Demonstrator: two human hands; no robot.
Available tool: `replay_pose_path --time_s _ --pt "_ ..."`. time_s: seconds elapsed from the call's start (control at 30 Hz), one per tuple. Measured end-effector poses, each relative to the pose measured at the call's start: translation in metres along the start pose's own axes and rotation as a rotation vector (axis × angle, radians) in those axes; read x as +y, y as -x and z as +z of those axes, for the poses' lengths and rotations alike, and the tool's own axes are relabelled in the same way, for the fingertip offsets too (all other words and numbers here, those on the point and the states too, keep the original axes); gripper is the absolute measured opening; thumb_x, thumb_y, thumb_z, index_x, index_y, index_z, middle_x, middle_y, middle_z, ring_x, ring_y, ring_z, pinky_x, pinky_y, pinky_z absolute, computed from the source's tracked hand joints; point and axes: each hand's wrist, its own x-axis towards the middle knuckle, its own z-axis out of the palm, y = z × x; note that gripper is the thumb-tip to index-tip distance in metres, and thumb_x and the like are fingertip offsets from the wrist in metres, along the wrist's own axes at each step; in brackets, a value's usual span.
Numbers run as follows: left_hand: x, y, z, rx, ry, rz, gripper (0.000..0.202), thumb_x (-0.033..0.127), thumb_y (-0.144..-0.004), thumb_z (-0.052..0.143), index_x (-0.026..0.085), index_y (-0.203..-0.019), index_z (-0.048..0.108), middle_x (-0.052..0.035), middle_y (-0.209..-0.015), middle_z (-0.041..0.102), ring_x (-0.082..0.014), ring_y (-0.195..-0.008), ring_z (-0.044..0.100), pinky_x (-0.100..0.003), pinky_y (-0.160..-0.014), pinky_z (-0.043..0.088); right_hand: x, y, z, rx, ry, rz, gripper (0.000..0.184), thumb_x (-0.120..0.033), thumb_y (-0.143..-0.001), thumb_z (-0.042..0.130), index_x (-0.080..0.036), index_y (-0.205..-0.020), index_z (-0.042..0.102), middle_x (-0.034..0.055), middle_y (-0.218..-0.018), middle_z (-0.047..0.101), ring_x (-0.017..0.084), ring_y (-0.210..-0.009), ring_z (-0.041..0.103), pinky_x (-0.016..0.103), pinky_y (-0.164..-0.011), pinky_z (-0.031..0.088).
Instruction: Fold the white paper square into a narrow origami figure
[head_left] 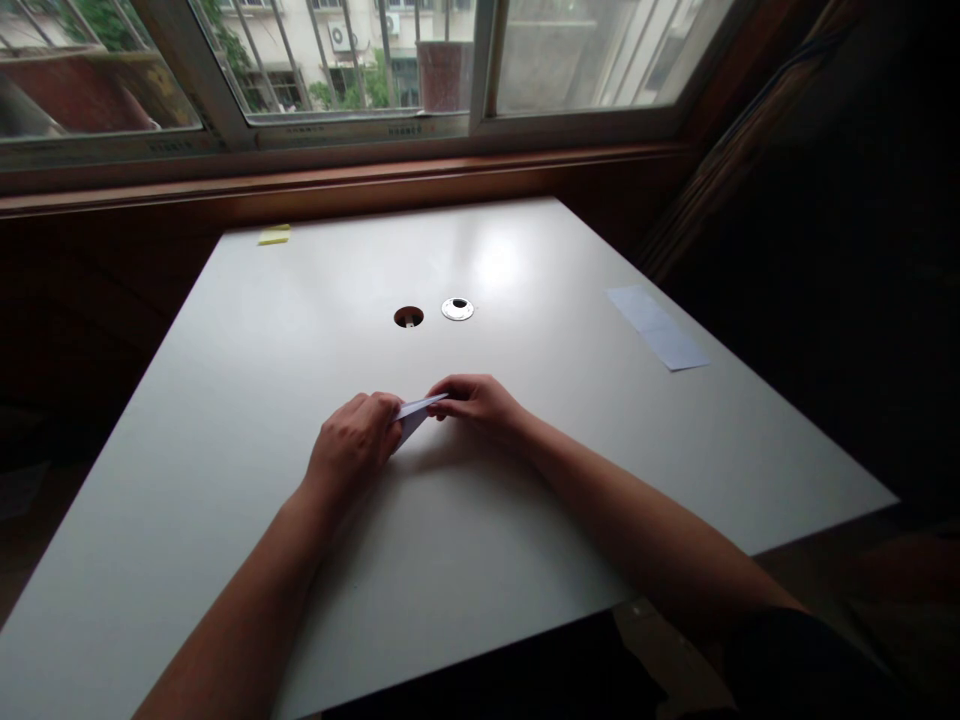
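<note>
A folded piece of white paper (415, 417), narrowing to a point on its right, is held just above the table between both hands. My left hand (355, 440) is closed around its wider left end, and the fingers cover that part. At the pointed right end, my right hand (474, 400) pinches the tip between thumb and fingers. How the folds run inside the paper is hidden by the hands.
The white table (465, 530) has a round cable hole (409, 317) beside a silver ring-shaped cover (457, 308). A pale paper strip (658, 328) lies near the right edge. Yellow sticky notes (274, 234) sit at the far left corner, below the window (360, 60).
</note>
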Motion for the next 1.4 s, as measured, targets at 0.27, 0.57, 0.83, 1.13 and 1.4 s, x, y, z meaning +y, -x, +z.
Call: replay_pose_path --time_s 0.27,0.57,0.83,1.13,1.4 --pt "0.006 0.003 -0.005 -0.129 0.369 -0.225 0.035 0.046 -0.100 0.039 0.024 -0.122 0.056 -0.0040 -0.100 0.071 -0.0186 -0.086 0.066 -0.027 -0.075 0.047 0.001 0.000 -0.001 0.006 -0.062 0.019 0.024 -0.036 -0.077 0.073 -0.016 -0.090 0.071 0.0020 -0.071 0.068 0.015 -0.070 0.064 0.030 -0.072 0.051" --pt "0.002 -0.004 -0.013 -0.297 0.673 -0.436 0.042 0.054 -0.095 0.044 0.024 -0.106 0.071 -0.0003 -0.096 0.073 -0.0185 -0.086 0.066 -0.024 -0.074 0.046 -0.001 0.000 -0.002 -0.016 -0.066 0.027 0.021 -0.032 -0.077 0.073 -0.016 -0.091 0.071 0.0016 -0.073 0.069 0.014 -0.071 0.064 0.029 -0.073 0.051" --pt "0.005 -0.006 -0.014 -0.335 0.645 -0.445 0.043 0.055 -0.092 0.046 0.023 -0.099 0.073 -0.0007 -0.091 0.074 -0.0186 -0.081 0.065 -0.025 -0.070 0.046 -0.001 -0.001 -0.002 -0.049 -0.101 0.031 0.028 -0.037 -0.076 0.077 -0.016 -0.093 0.072 0.0016 -0.072 0.069 0.013 -0.069 0.064 0.027 -0.070 0.050" --pt "0.011 -0.005 -0.016 -0.330 0.569 -0.419 0.037 0.050 -0.095 0.046 0.022 -0.097 0.071 0.0002 -0.087 0.073 -0.0158 -0.074 0.064 -0.022 -0.065 0.042 0.002 -0.002 -0.002 -0.050 -0.098 0.034 0.036 -0.045 -0.072 0.079 -0.015 -0.092 0.071 0.0024 -0.074 0.069 0.014 -0.070 0.064 0.029 -0.071 0.051" --pt "0.006 -0.002 -0.010 -0.320 0.517 -0.292 0.034 0.045 -0.097 0.047 0.022 -0.100 0.071 0.0005 -0.088 0.073 -0.0135 -0.074 0.065 -0.021 -0.065 0.042 -0.003 0.002 -0.008 -0.121 -0.002 0.040 0.032 -0.042 -0.076 0.076 -0.015 -0.094 0.072 0.0027 -0.075 0.070 0.015 -0.073 0.066 0.028 -0.074 0.052"
